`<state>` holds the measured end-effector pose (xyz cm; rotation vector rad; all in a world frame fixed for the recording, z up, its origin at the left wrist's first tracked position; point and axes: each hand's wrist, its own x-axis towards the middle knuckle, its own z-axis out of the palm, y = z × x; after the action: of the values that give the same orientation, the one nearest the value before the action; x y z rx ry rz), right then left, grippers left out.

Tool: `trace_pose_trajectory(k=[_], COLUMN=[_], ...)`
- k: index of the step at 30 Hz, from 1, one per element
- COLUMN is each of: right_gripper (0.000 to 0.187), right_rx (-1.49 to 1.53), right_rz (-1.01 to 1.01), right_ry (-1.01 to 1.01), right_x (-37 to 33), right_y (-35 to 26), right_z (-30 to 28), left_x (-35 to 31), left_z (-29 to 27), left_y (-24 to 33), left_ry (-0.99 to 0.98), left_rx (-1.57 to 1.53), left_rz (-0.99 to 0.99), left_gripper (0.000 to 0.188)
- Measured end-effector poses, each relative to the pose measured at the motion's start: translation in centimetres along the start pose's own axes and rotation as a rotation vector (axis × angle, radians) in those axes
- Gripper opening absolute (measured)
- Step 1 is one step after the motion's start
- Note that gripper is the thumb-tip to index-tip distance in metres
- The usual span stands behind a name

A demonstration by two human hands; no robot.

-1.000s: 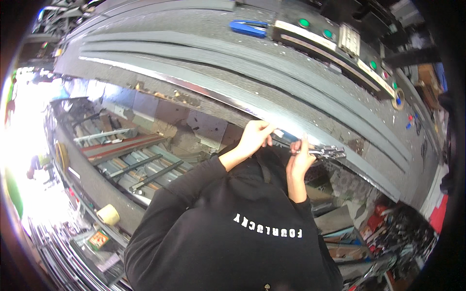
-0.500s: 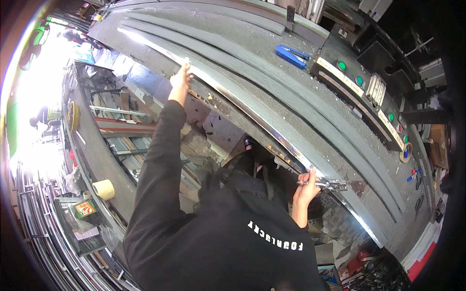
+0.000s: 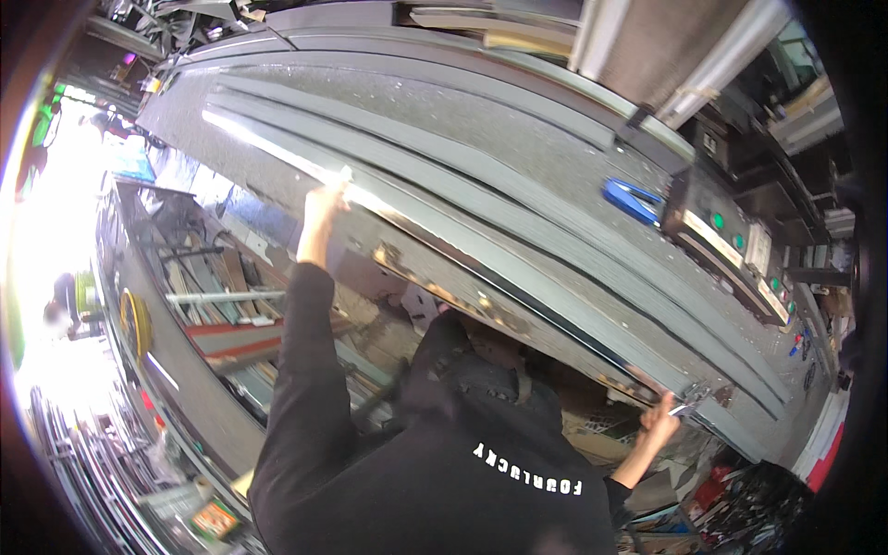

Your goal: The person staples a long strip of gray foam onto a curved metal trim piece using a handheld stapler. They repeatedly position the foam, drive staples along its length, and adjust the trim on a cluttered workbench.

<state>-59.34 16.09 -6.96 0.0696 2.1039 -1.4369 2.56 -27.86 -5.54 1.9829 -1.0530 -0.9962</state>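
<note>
A long grey metal strip [image 3: 435, 231] with a shiny near edge lies aslant along the front of a grey workbench [image 3: 499, 120]. My left hand [image 3: 322, 208] is at its near edge, toward the far left end, with the fingers closed on the edge, though blur hides their exact grip. Near the right end, my right hand [image 3: 657, 421] is closed round the handle of a silver clamp-like metal tool [image 3: 694, 398]. The tool's head sits over the strip; whether it bites the metal cannot be made out. More long grey strips [image 3: 518, 203] lie alongside, farther back.
A blue hand tool, stapler-like in shape [image 3: 632, 201], rests on the bench beside a dark control box [image 3: 708, 222] with green buttons. To my left stands a rack [image 3: 231, 340] of metal offcuts. Dark scrap [image 3: 754, 504] is heaped at the lower right.
My right hand and the silver tool have slid right along the strip toward its end. My left hand stays at the left part. The view has shifted, so the bench sits differently.
</note>
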Motion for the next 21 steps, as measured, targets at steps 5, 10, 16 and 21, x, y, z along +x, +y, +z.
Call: trace_pose_trajectory(k=[5, 10, 16, 21], right_gripper=[0.033, 0.019, 0.021, 0.024], right_rx=[-0.434, -0.066, 0.345, -0.053], right_rz=[-0.605, -0.602, -0.158, 0.434], right_ry=[0.487, 0.245, -0.526, -1.302], right_x=[-6.6, -14.7, -21.3, -25.9], right_y=[-1.4, -7.4, -9.6, -11.2], right_z=[6.5, 16.1, 27.3, 33.7], left_x=[0.1, 0.3, -0.1, 1.0], left_z=[-2.0, -2.6, -2.7, -3.5], left_y=[-0.3, 0.3, -0.1, 0.2], left_ry=[-0.283, -0.394, -0.425, -0.597], left_rx=[-0.176, -0.214, -0.345, -0.36], left_rz=[-0.073, -0.137, -0.09, -0.131], left_gripper=[0.023, 0.028, 0.031, 0.031])
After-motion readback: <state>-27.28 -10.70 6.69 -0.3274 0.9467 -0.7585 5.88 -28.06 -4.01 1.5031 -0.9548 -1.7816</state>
